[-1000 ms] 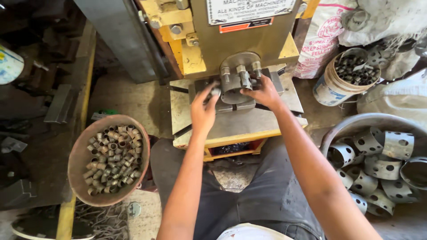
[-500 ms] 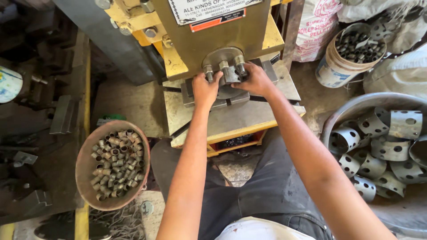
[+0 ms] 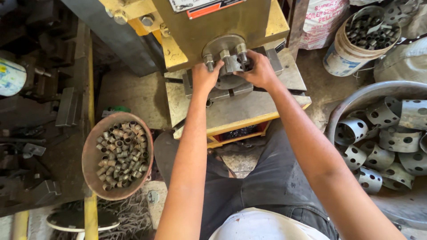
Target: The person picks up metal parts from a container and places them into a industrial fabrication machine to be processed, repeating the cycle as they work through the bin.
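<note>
At nine o'clock a white container (image 3: 10, 76) with coloured print sits at the frame's edge, with dark metal blocks and scrap (image 3: 40, 133) spread below it. A yellow rail (image 3: 90, 89) runs top to bottom past them. At about seven o'clock a round rust-brown pan (image 3: 91, 166) holds a heap of short metal tube pieces (image 3: 121, 153).

At the centre, towards twelve o'clock, stands a yellow press machine (image 3: 222, 22). Its round die head (image 3: 224, 46), ringed with bolts, hangs over the grey steel bed plate (image 3: 240, 109). The left hand (image 3: 205, 78) reaches in from six o'clock, fingers curled together against the left side of the die head; what they pinch is hidden. The right hand (image 3: 260, 71) comes in from five o'clock, fingers closed around a small metal workpiece (image 3: 235, 66) under the die; whether the grip is tight cannot be told. Both forearms cross over the bed plate and cover much of its front edge. Dark trousers (image 3: 267, 178) fill the lower centre.

At one o'clock a printed sack (image 3: 320, 26) leans beside a white bucket (image 3: 344, 55) full of dark tube pieces (image 3: 369, 26). At three to four o'clock a large grey basin (image 3: 351, 104) holds perforated metal rings (image 3: 382, 133), well apart from the hands.
</note>
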